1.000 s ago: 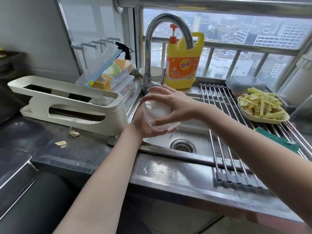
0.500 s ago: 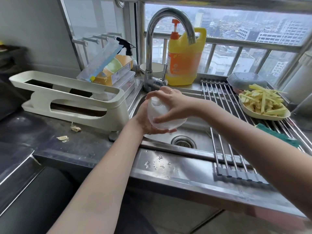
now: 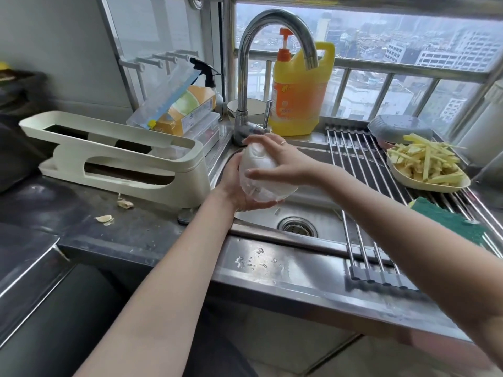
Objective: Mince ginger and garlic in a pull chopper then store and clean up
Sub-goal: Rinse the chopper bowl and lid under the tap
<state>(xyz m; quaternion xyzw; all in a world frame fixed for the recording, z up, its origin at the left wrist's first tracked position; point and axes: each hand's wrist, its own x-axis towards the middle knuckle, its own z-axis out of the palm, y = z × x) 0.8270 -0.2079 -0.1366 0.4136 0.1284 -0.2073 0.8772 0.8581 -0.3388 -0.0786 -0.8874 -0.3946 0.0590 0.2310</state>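
Cleanup looks underway: over the sink [image 3: 313, 213], the left hand [image 3: 239, 186] cups the white pull chopper [image 3: 265, 175] while the right hand [image 3: 283, 161] grips it, though garlic skins [image 3: 104, 219] remain on the table [image 3: 81, 213].

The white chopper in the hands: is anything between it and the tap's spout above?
Nothing visible. Both the left hand and the right hand hold the white chopper over the sink, and only open air separates it from the spout up to its right.
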